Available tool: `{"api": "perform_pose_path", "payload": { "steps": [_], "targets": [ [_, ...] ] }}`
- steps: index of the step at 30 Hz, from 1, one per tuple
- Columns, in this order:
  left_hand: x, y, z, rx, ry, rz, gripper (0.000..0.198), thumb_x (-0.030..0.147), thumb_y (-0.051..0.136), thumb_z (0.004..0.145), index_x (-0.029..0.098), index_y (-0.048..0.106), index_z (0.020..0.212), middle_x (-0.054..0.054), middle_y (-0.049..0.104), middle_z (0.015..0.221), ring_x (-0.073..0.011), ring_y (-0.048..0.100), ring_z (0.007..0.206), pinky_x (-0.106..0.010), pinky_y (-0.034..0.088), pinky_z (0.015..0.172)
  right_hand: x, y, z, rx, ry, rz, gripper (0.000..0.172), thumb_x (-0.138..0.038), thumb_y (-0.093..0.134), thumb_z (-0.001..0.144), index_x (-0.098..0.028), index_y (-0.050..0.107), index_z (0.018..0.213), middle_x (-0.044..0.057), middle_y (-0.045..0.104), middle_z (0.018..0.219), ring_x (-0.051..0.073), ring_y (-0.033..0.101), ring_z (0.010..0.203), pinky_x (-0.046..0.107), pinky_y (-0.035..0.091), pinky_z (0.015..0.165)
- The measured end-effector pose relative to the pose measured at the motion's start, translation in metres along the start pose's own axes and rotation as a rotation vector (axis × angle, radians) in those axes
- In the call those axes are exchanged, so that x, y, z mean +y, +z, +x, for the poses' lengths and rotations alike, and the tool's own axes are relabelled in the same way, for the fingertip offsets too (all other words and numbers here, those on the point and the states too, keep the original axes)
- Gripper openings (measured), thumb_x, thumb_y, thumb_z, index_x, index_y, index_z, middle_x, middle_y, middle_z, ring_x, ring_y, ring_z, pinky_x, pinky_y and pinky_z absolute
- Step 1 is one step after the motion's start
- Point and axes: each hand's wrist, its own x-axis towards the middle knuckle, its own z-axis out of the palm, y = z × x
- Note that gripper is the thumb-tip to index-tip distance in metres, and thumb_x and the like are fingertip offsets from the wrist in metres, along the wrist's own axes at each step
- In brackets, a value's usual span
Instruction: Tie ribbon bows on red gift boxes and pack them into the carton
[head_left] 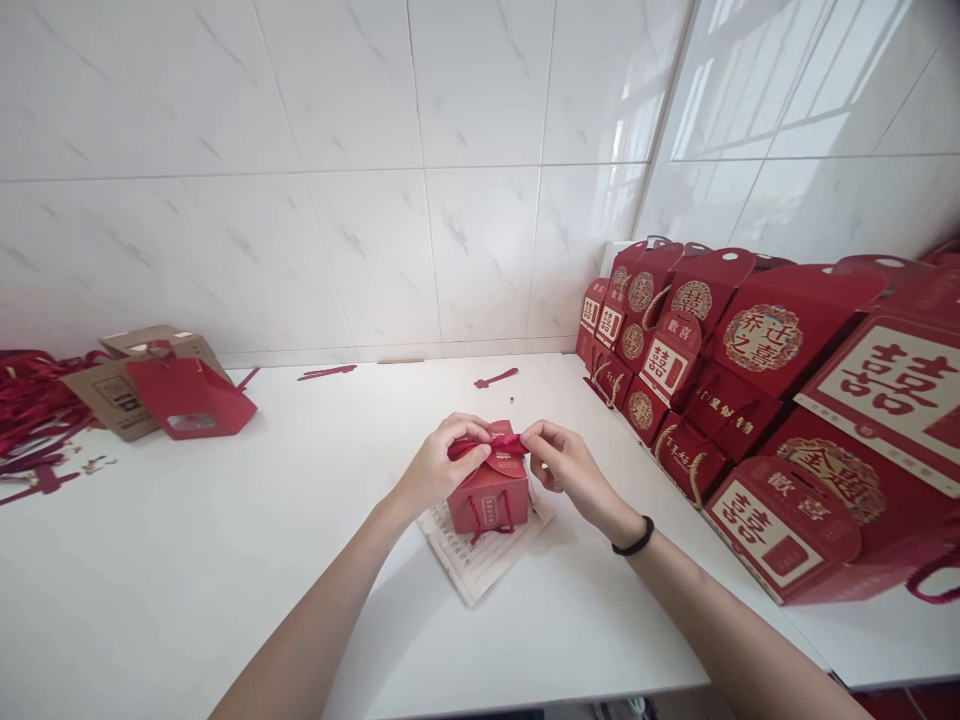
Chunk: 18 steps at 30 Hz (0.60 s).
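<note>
A small red gift box (489, 500) with a cord handle on its front stands on sheets of printed paper (472, 575). Across its top runs a dark red ribbon (507, 444). My left hand (444, 460) pinches the ribbon at the left with thumb and fingers, over the box lid. At the other side, my right hand (568, 462) grips the ribbon's right part between thumb and forefinger, its other fingers curled. A black band circles my right wrist. Fingers cover part of the ribbon, so whether it is knotted I cannot tell.
Red gift boxes (757, 340) are stacked along the right side. At the left are a brown box (112, 400), a red box (199, 400) and a heap of red ribbons (37, 400). Loose ribbon pieces (328, 372) lie near the tiled wall (360, 250).
</note>
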Motion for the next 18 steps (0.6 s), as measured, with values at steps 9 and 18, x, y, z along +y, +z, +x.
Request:
{"api": "perform_pose_path", "payload": {
  "steps": [9, 18],
  "targets": [
    [-0.0002, 0.0006, 0.001, 0.006, -0.001, -0.004, 0.014, 0.031, 0.054, 0.082, 0.02, 0.062, 0.083, -0.006, 0.056, 0.108, -0.0189, 0.055, 0.102, -0.035, 0.044, 0.092, -0.0028, -0.0019, -0.002, -0.079, 0.028, 0.153, 0.03, -0.036, 0.067, 0.068, -0.02, 0.049, 0.086, -0.009, 0.04, 0.043, 0.006, 0.03, 0.038, 0.016, 0.012, 0.037],
    [0.001, 0.0009, 0.0005, 0.018, 0.009, 0.002, 0.014, 0.03, 0.053, 0.081, 0.019, 0.062, 0.083, -0.006, 0.057, 0.107, -0.0197, 0.056, 0.101, -0.036, 0.044, 0.092, -0.0013, 0.0005, -0.0039, -0.166, -0.035, 0.184, 0.028, -0.035, 0.066, 0.073, -0.02, 0.052, 0.093, -0.008, 0.045, 0.042, 0.006, 0.028, 0.036, 0.017, 0.015, 0.035]
  ]
}}
